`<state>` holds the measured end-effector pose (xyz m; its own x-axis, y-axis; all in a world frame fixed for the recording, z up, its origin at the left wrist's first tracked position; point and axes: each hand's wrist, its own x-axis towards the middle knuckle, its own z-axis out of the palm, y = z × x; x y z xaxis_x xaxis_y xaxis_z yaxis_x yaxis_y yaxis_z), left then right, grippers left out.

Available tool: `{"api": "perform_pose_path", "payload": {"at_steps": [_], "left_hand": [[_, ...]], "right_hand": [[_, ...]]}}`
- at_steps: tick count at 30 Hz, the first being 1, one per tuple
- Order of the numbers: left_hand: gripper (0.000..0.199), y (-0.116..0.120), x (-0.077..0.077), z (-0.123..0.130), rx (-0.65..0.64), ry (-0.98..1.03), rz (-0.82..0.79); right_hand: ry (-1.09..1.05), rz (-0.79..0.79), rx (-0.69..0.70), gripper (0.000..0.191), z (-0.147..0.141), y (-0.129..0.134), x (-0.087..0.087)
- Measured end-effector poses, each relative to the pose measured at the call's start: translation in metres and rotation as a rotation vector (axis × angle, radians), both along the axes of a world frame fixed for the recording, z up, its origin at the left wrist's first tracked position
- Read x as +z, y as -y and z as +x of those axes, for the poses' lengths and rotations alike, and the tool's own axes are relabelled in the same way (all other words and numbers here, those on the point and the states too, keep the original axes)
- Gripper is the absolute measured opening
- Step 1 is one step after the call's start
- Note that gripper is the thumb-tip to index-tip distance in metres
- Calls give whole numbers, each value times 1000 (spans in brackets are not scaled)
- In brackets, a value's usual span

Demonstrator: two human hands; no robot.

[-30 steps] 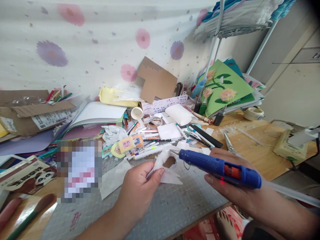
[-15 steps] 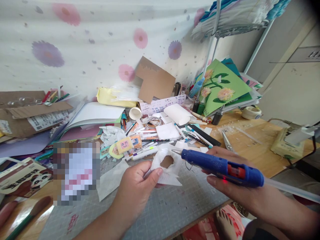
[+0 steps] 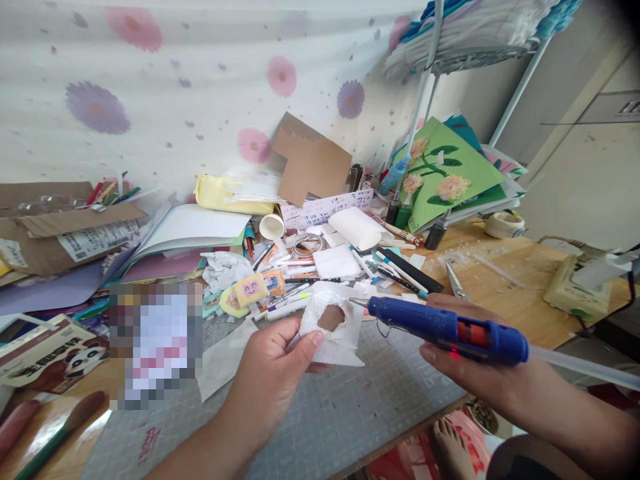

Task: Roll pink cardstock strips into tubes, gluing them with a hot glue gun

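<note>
Between thumb and fingers, my left hand (image 3: 280,373) pinches a white paper piece (image 3: 350,337) with a ragged ring of white tissue around a brown, roughly round centre (image 3: 332,318). My right hand (image 3: 480,380) is wrapped round a blue glue gun (image 3: 445,331), whose metal nozzle points left at the right edge of the tissue ring. Whether the tip touches the tissue I cannot tell. A red light shows on the gun's side, and a clear glue stick (image 3: 585,367) sticks out of its back end.
A grey cutting mat (image 3: 380,413) lies under my hands. Behind are pens, a white roll (image 3: 355,228) and scissors (image 3: 455,280). A cardboard box (image 3: 35,233) is at the left, green cards (image 3: 450,167) at the back right, a power strip (image 3: 575,290) at the right.
The paper piece in my left hand has tilted, so more of its white surface shows. The glue gun has shifted very slightly to the right.
</note>
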<state>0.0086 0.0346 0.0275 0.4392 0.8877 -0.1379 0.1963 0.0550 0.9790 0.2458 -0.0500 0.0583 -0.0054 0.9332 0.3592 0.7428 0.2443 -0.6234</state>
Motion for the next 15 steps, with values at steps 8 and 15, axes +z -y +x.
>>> {"api": "perform_pose_path", "payload": {"at_steps": [8, 15], "left_hand": [[24, 0, -4, 0, 10, 176, -107], [22, -1, -5, 0, 6, 199, -135]], "right_hand": [[-3, 10, -119, 19, 13, 8, -29], [-117, 23, -131, 23, 12, 6, -27]]}}
